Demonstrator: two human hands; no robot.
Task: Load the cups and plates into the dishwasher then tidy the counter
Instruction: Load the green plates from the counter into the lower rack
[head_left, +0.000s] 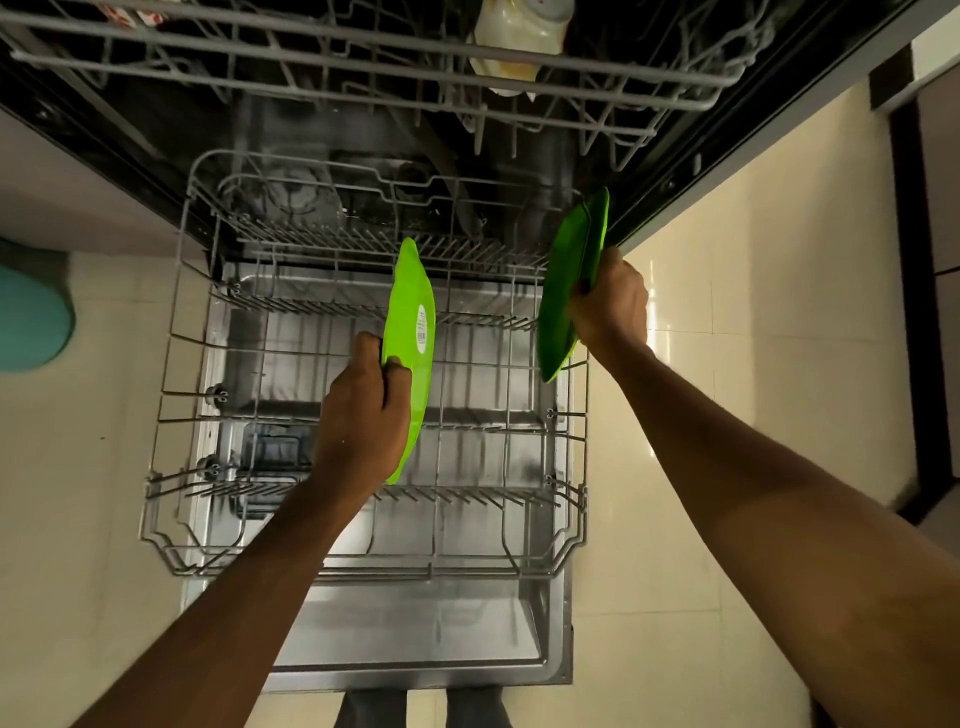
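Note:
The dishwasher's lower rack (176, 364) is pulled out over the open door (415, 649). My left hand (363, 410) grips a bright green plate (413, 332) on edge over the rack's middle; a white barcode sticker shows on its underside. My right hand (610, 301) grips a darker green stack of plates (569, 275), held upright above the rack's right side. Whether either plate touches the tines is unclear. A cream cup (519, 36) lies in the upper rack (363, 78).
The upper rack juts out above the lower one at the top of the view. Pale tiled floor (727, 364) lies on both sides of the door. A teal object (31, 306) sits at the left edge. A dark cabinet edge (914, 260) runs down the right.

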